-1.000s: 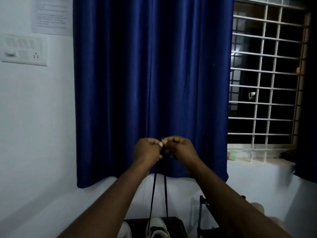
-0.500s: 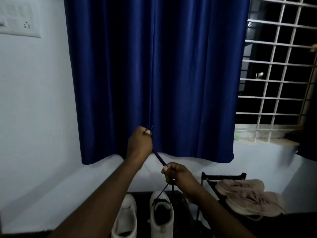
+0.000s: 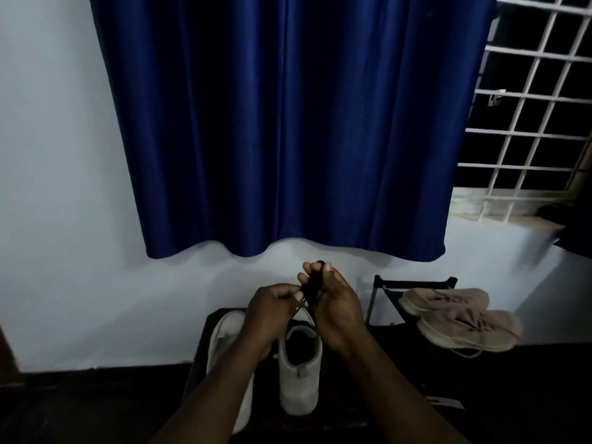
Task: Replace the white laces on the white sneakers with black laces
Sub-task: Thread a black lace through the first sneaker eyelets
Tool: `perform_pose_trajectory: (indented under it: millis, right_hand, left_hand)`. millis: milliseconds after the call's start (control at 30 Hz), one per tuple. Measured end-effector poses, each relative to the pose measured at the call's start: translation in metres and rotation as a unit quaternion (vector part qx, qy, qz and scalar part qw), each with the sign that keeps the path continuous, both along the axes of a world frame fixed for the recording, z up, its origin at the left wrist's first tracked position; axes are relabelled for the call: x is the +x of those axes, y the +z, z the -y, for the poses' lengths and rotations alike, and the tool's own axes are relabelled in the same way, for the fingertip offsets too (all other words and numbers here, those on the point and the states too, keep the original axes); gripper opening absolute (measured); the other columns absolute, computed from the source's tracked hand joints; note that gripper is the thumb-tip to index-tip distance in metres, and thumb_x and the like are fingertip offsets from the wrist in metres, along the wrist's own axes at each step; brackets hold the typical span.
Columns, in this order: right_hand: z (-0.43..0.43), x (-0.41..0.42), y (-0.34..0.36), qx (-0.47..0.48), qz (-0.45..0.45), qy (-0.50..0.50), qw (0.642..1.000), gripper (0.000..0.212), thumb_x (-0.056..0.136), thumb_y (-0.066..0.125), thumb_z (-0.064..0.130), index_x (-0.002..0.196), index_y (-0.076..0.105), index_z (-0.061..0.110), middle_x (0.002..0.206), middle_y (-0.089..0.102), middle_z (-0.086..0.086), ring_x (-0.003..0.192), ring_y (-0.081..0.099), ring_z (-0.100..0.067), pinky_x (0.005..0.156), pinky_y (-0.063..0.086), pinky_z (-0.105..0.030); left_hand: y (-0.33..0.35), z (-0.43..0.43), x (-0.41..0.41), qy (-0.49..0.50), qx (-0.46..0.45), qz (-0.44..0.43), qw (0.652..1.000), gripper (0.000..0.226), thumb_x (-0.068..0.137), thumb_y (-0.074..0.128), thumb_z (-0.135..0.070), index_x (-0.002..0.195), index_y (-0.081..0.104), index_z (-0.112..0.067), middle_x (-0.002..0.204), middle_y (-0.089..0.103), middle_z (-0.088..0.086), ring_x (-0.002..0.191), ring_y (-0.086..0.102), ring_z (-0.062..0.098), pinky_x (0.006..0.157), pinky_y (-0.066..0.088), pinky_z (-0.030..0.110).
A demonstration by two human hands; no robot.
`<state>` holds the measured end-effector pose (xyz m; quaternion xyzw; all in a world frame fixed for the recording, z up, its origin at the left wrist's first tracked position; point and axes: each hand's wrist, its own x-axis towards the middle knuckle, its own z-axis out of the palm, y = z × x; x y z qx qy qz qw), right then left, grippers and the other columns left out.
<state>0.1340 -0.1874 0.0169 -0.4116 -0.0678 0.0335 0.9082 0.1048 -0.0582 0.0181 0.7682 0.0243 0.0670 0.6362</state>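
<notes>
Below, white sneakers (image 3: 299, 379); left hand (image 3: 272, 312), right hand (image 3: 338, 310) on black lace (image 3: 312, 286).

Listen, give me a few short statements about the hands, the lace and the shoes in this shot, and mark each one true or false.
1. Both the left hand and the right hand have a grip on the black lace. True.
2. The white sneakers sit up on the window sill. False: they stand low down, beneath the hands.
3. A pinkish pair of sneakers lies to the right of the white pair. True.
4. The blue curtain covers the whole window grille. False: the grille is bare to the right of the curtain.
</notes>
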Motion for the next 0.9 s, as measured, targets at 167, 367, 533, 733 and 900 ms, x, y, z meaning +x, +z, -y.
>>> perform_pose_trajectory:
  millis: [167,367,533,733,900]
  right_hand:
    - [-0.014,-0.013,-0.018,-0.019,-0.073,-0.109,0.991,0.027,0.109,0.051,0.03,0.096,0.067,0.013,0.072,0.057,0.001,0.064,0.053,-0.013,0.071,0.05,-0.032]
    - [-0.018,-0.034,-0.046,-0.217,-0.07,-0.165,0.96,0.032,0.106,0.042,0.001,0.102,0.073,0.007,0.08,0.067,-0.006,0.068,0.064,-0.016,0.061,0.053,-0.023]
    - [-0.008,-0.045,-0.056,-0.455,0.056,-0.188,0.869,0.033,0.096,0.051,-0.01,0.1,0.077,0.009,0.079,0.071,0.023,0.08,0.067,0.011,0.074,0.05,-0.008]
    - [0.005,-0.049,-0.072,-0.668,0.21,-0.223,0.678,0.033,0.076,0.072,0.009,0.102,0.08,0.028,0.099,0.075,0.002,0.093,0.068,-0.014,0.078,0.058,-0.031]
    - [0.003,-0.05,-0.074,-0.685,0.181,-0.227,0.669,0.029,0.079,0.068,0.021,0.107,0.063,0.018,0.103,0.069,-0.007,0.089,0.069,-0.032,0.072,0.058,-0.046]
  left_hand:
    - [-0.031,0.013,-0.013,0.025,-0.132,-0.051,0.99,0.012,0.092,0.073,-0.01,0.091,0.083,-0.017,0.09,0.081,0.002,0.092,0.077,0.022,0.09,0.06,0.038]
    - [-0.072,0.019,-0.023,0.122,0.195,0.069,0.971,0.02,0.086,0.069,-0.007,0.083,0.079,-0.024,0.092,0.073,-0.009,0.083,0.068,0.008,0.073,0.052,0.021]
    - [-0.084,0.018,-0.027,0.137,0.281,0.106,0.944,0.013,0.081,0.072,-0.003,0.085,0.077,-0.014,0.096,0.065,-0.001,0.081,0.063,0.016,0.066,0.039,0.016]
    - [-0.076,0.02,-0.034,0.188,0.261,0.078,0.944,0.014,0.086,0.068,-0.017,0.099,0.062,-0.02,0.106,0.056,0.003,0.083,0.061,0.032,0.066,0.046,0.039]
    - [-0.074,0.016,-0.027,0.172,0.303,0.027,0.937,0.023,0.09,0.064,-0.027,0.111,0.064,-0.018,0.109,0.063,0.005,0.101,0.062,0.03,0.077,0.045,0.037]
